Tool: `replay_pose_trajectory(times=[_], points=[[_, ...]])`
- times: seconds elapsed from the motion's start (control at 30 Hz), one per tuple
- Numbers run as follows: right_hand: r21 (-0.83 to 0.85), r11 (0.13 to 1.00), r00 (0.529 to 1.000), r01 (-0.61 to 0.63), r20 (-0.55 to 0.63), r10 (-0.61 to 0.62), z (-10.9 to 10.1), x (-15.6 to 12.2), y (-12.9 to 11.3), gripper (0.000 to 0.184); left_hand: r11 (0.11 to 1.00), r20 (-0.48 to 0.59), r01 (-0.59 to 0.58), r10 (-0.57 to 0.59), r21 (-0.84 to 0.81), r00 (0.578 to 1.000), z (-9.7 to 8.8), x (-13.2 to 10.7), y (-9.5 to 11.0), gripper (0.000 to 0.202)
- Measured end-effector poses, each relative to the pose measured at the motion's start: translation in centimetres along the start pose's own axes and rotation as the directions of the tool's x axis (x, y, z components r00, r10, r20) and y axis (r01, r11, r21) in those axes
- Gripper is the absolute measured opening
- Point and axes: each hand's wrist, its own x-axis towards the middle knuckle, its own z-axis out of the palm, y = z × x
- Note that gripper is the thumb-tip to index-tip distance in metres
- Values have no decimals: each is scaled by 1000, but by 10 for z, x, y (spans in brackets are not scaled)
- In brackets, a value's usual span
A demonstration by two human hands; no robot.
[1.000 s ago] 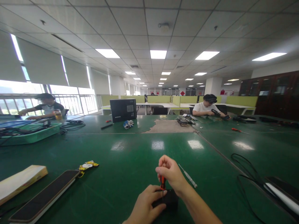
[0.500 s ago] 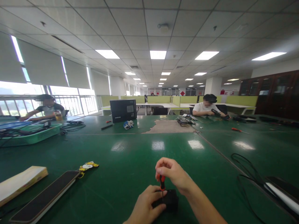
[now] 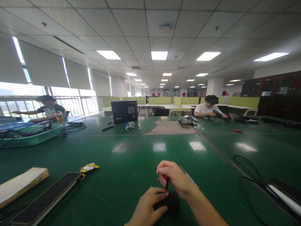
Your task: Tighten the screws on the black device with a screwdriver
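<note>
A small black box-shaped device (image 3: 173, 202) lies on the green table (image 3: 113, 194) in front of me. My left hand (image 3: 151, 204) grips its left side, thumb and forefinger around the screwdriver's shaft. My right hand (image 3: 170, 175) is closed around the top of a red and black screwdriver (image 3: 166, 184), which stands nearly upright with its tip down at the device. The tip's exact contact point is too small to make out. Behind my right wrist a thin, light-coloured object (image 3: 189, 176) shows in part.
To the left lie a black phone-like slab (image 3: 47, 199), a pale block (image 3: 22, 185) and a green basket (image 3: 35, 138) of cables. Black cables (image 3: 249, 182) lie at right. Farther off are a black computer case (image 3: 124, 112), gloves (image 3: 129, 126) and another screwdriver (image 3: 238, 131). Two people sit across the table.
My right hand has turned and sunk slightly on the screwdriver, covering more of its handle, which has shifted a little right. The left hand stays put. The person at left has stretched an arm out.
</note>
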Motion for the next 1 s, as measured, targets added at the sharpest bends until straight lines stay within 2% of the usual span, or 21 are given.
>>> replay_pose_trajectory(times=[0.1, 0.2, 0.33, 0.4, 0.6, 0.7, 0.87, 1.0], points=[[71, 997, 1000, -16, -4, 16, 2, 1, 2, 15, 1000, 7, 12, -12, -4, 1000, -2, 1, 3, 41], [17, 999, 999, -47, -15, 47, 2, 1, 3, 17, 1000, 8, 22, -22, 3, 1000, -3, 2, 4, 40], [-35, 999, 978, -26, -206, 18, 0, 3, 8, 21, 1000, 7, 7, -7, 5, 1000, -2, 3, 4, 39], [-22, 1000, 968, 13, -251, -18, -1, 5, 11, 25, 1000, 9, 5, -5, 6, 1000, -2, 2, 3, 37], [111, 994, 994, 2, -109, 10, 2, 4, 8, 15, 1000, 3, 24, -24, 1, 1000, -1, 1, 3, 40], [130, 991, 995, -34, -84, 45, 5, 2, 4, 18, 1000, 0, 21, -21, -2, 1000, -1, 1, 2, 38], [129, 991, 992, -28, -121, 44, 3, 1, 5, 14, 1000, 2, 0, 0, 1, 1000, -1, 0, 0, 40], [199, 980, 999, -28, -13, 32, 2, 1, 6, 17, 1000, 2, -13, 13, -4, 1000, 0, 2, -2, 41]])
